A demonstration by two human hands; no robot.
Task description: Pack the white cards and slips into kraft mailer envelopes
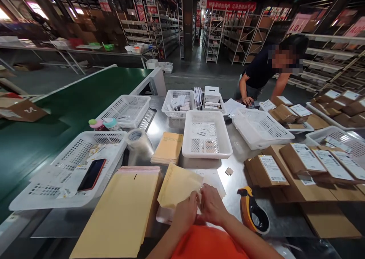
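Slanting, the paper envelope (180,185) looks pale yellow.

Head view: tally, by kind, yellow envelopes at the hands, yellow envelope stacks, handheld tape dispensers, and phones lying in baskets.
Yellow envelope at left hand and right hand: 1
Large stack, small stack: 2
Tape dispenser: 1
Phone: 1
Total: 5

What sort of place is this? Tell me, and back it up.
Probably a warehouse packing station: labelled cardboard boxes sit at right, a green conveyor belt is at left, and tall shelving racks stand in the background.
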